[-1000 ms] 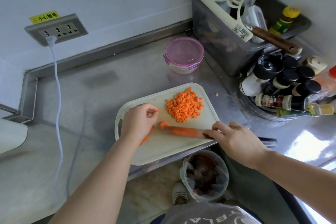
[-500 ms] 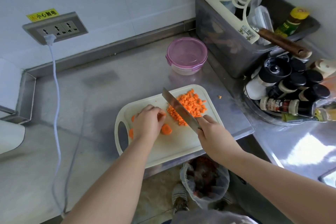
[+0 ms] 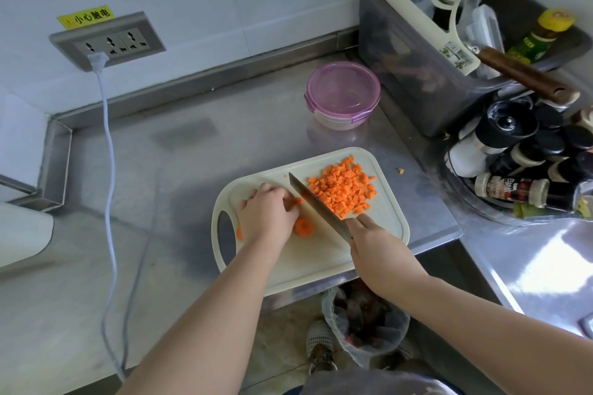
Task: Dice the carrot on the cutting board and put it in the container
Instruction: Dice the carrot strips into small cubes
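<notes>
A: Steel counter (image 3: pixel 167 176) in a kitchen corner, pale cutting board (image 3: pixel 308 263) at its front edge. What's different from a second ago?

B: The knife (image 3: pixel 316 205). It lay flat on the board then; now the right hand (image 3: pixel 382 253) has it up on edge, fingers wrapped round the hidden handle, blade slanting between the diced carrot (image 3: pixel 345 189) and the left hand (image 3: pixel 268 218).

A: And the left hand?

B: Fingers curled and pressed together on a carrot piece (image 3: pixel 298 201), most of it hidden under them. A round slice (image 3: pixel 304 227) lies loose just beside that hand.

A: So more cutting comes first?

B: I'd say so — a good heap is diced, but uncut carrot remains by the left hand.

A: The container (image 3: pixel 343 94)?

B: Beyond the board, pink lid on — nothing can go in until it's opened. One stray bit (image 3: pixel 400 170) sits on the counter.
</notes>
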Motion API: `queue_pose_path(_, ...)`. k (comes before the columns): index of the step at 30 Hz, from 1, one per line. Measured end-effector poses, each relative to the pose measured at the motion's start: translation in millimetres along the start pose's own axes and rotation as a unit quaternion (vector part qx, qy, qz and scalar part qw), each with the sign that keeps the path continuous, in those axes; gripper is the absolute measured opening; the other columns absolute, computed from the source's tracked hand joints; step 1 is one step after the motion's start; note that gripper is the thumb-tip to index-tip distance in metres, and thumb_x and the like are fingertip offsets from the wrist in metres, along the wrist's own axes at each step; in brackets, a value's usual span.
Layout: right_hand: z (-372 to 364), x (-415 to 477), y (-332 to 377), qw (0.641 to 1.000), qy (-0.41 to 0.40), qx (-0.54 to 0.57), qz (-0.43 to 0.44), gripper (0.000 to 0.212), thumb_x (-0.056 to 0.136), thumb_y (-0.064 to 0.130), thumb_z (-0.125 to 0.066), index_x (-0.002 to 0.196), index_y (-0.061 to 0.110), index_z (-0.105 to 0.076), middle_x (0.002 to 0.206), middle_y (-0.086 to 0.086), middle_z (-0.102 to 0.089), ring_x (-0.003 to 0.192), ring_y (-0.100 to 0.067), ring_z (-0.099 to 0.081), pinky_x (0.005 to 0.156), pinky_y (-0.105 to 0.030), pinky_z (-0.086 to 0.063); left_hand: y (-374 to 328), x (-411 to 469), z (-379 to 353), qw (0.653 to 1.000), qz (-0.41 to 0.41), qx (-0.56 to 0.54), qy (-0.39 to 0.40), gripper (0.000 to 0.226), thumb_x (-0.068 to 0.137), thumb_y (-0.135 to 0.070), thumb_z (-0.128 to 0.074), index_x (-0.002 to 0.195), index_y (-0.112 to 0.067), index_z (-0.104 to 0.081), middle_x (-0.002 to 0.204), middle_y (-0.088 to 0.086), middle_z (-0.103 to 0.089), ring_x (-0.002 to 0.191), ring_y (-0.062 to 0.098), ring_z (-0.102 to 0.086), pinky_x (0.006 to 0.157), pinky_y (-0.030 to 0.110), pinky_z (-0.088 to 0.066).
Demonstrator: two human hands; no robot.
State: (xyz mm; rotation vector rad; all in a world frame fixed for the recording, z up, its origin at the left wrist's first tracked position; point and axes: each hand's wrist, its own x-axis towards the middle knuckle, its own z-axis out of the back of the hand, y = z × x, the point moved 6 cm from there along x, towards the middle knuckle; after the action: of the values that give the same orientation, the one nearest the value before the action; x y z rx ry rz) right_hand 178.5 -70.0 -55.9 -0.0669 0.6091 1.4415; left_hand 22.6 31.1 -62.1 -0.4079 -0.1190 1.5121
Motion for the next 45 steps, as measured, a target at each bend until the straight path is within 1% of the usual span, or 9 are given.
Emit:
queue_pose_path(9, -1.2, -0.5, 8.1, 1.0, -0.003, -0.013, 0.009, 0.038, 0.093, 0.0, -0.046, 0.128, 0.014, -0.041, 0.102, 0.004, -0.034, 0.069, -0.029, -0.06, 0.062, -0.04, -0.055, -0.9, -0.7, 0.8, 1.0, 0.01, 0.0, -0.001, 0.02, 0.085, -0.034, -0.061, 0.1, -0.022, -0.067, 0.113, -0.004, -0.059, 0.109, 0.022, -0.051, 0.089, 0.033, -0.032)
queue_pose_path(13, -0.3, -3.9, 12.5, 1.0, 0.003, -0.02, 0.015, 0.046, 0.091, -0.002, -0.046, 0.133, 0.014, -0.038, 0.11, 0.0, -0.041, 0.07, -0.028, -0.059, 0.061, -0.038, -0.054, -1.6, -0.9, 1.3, 1.0, 0.011, 0.001, -0.003, 0.019, 0.085, -0.033, -0.059, 0.099, -0.022, -0.068, 0.11, -0.003, -0.06, 0.108, 0.022, -0.052, 0.09, 0.033, -0.032)
queue_pose_path(19, -1.5, -7.2, 18.2, 0.998, 0.035, -0.048, 0.001, 0.045, 0.083, -0.009, -0.047, 0.122, 0.012, -0.04, 0.097, 0.003, -0.03, 0.064, -0.023, -0.051, 0.049, -0.031, -0.043, -2.1, 0.0, 0.7, 1.0, 0.007, 0.004, -0.004, 0.019, 0.086, -0.033, -0.058, 0.097, -0.022, -0.069, 0.11, -0.003, -0.06, 0.107, 0.022, -0.052, 0.088, 0.033, -0.031)
queue_pose_path(25, 0.3, -5.8, 24.7, 0.999, 0.038, -0.034, -0.012, 0.048, 0.082, -0.013, -0.046, 0.122, 0.012, -0.036, 0.104, -0.003, -0.041, 0.077, -0.028, -0.06, 0.068, -0.039, -0.055, -3.7, -0.3, 1.9, 1.0, 0.0, 0.016, -0.007, 0.017, 0.086, -0.032, -0.058, 0.092, -0.019, -0.068, 0.109, -0.002, -0.06, 0.105, 0.023, -0.053, 0.086, 0.033, -0.032)
queue_pose_path(32, 7.6, -10.1, 2.1, 1.0, -0.019, -0.005, -0.008, 0.041, 0.089, -0.004, -0.044, 0.126, 0.013, -0.034, 0.11, 0.001, -0.04, 0.072, -0.028, -0.059, 0.058, -0.037, -0.05, -9.9, 1.5, -3.7, 1.0, -0.018, -0.02, -0.013, 0.013, 0.086, -0.036, -0.061, 0.092, -0.028, -0.071, 0.105, -0.007, -0.06, 0.106, 0.019, -0.053, 0.089, 0.033, -0.032)
queue_pose_path(37, 19.6, -15.1, -15.2, 0.996, -0.081, -0.019, 0.011, 0.038, 0.092, 0.002, -0.047, 0.126, 0.017, -0.038, 0.098, 0.007, -0.034, 0.064, -0.027, -0.058, 0.054, -0.038, -0.052, -12.5, 4.7, -13.3, 0.996, -0.038, -0.084, 0.013, 0.018, 0.09, -0.034, -0.059, 0.099, -0.028, -0.073, 0.107, -0.005, -0.063, 0.102, 0.02, -0.058, 0.092, 0.035, -0.039)
queue_pose_path(39, 28.8, -18.5, -19.1, 0.991, -0.121, -0.05, 0.031, 0.043, 0.084, 0.001, -0.06, 0.122, 0.017, -0.05, 0.096, 0.004, -0.044, 0.053, -0.026, -0.054, 0.042, -0.035, -0.046, -2.2, 7.6, -4.2, 0.985, -0.019, -0.171, -0.01, 0.016, 0.091, -0.025, -0.059, 0.098, -0.024, -0.074, 0.104, -0.001, -0.067, 0.094, 0.022, -0.063, 0.087, 0.035, -0.046)
queue_pose_path(42, 41.7, -25.3, -21.8, 0.977, -0.159, -0.123, 0.068, 0.062, 0.048, -0.004, -0.084, 0.105, 0.016, -0.069, 0.084, -0.002, -0.058, 0.034, -0.019, -0.037, 0.036, -0.023, -0.033, 13.2, 7.6, 32.6, 0.957, 0.009, -0.267, -0.116, 0.027, 0.093, -0.006, -0.048, 0.099, -0.02, -0.071, 0.1, -0.002, -0.066, 0.085, 0.015, -0.061, 0.075, 0.019, -0.042)
queue_pose_path(45, 49.4, -30.1, -22.9, 0.969, -0.166, -0.165, 0.081, 0.071, 0.037, -0.003, -0.087, 0.103, 0.018, -0.071, 0.082, -0.003, -0.06, 0.036, -0.016, -0.032, 0.039, -0.022, -0.029, -7.6, 6.7, 58.1, 0.956, -0.097, -0.257, -0.098, 0.041, 0.088, 0.007, -0.04, 0.087, -0.02, -0.07, 0.094, -0.01, -0.062, 0.089, 0.009, -0.056, 0.077, 0.012, -0.038)
